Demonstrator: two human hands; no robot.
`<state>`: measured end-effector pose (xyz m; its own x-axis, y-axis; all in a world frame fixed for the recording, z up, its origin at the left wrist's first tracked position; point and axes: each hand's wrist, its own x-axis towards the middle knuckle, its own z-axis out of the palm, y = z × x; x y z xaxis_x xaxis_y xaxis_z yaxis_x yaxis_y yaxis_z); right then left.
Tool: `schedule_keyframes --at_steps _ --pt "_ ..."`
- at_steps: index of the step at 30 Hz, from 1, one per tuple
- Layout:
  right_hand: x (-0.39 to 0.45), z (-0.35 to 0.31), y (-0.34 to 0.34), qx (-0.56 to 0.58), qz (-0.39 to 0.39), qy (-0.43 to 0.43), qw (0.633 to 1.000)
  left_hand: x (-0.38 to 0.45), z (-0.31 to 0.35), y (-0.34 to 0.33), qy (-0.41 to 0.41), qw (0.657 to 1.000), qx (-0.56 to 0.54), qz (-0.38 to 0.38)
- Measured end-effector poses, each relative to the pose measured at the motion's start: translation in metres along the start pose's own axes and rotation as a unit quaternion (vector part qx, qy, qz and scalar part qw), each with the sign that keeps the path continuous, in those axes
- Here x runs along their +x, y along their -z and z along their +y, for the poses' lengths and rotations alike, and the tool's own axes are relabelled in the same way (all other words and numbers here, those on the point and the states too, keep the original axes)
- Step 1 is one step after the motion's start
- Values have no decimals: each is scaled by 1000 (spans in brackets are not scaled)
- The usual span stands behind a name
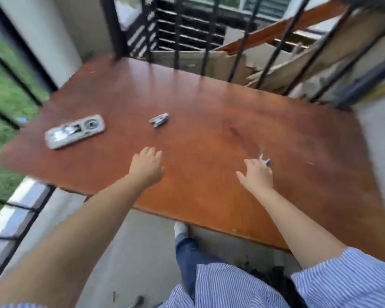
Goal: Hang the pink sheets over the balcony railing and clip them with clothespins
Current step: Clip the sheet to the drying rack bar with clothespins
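Now both arms outstretched over table point(209, 121).

Soft, even daylight — motion blur throughout, wide-angle bending at edges.

place: home balcony | evidence: black railing bars point(242, 47) behind wooden counter point(209, 121); lawn point(2, 96) left of it; concrete floor point(131, 252) below it
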<state>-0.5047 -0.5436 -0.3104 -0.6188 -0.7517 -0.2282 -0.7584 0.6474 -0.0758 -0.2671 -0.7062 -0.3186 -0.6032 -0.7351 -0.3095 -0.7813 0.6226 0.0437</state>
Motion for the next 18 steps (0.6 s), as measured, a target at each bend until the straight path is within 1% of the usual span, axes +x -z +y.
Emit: schedule_keyframes --at_steps 2,4,6,8,11,13,15,17,18 --pt "21 28 -3 22 -1 -94 995 45 15 6 -15 1000 2 -13" --pt "38 49 -10 53 -13 -168 984 81 27 7 -26 999 -2 -28" --pt "56 60 -19 83 -18 -213 973 110 34 6 -34 999 2 -33" --pt "75 62 -24 113 -25 -240 964 130 35 7 -24 999 9 -37" --pt "106 52 -25 159 -50 -228 959 156 22 8 8 1000 12 -21" --pt "124 41 -25 188 -65 -196 960 172 7 9 35 999 6 13" --pt "134 29 -26 198 -67 -156 966 186 -9 8 84 996 -24 31" --pt "137 15 -26 211 -60 -124 968 196 -22 6 150 988 -46 -2" --pt "138 7 -24 225 -56 -111 966 200 -27 5 164 985 -41 -27"
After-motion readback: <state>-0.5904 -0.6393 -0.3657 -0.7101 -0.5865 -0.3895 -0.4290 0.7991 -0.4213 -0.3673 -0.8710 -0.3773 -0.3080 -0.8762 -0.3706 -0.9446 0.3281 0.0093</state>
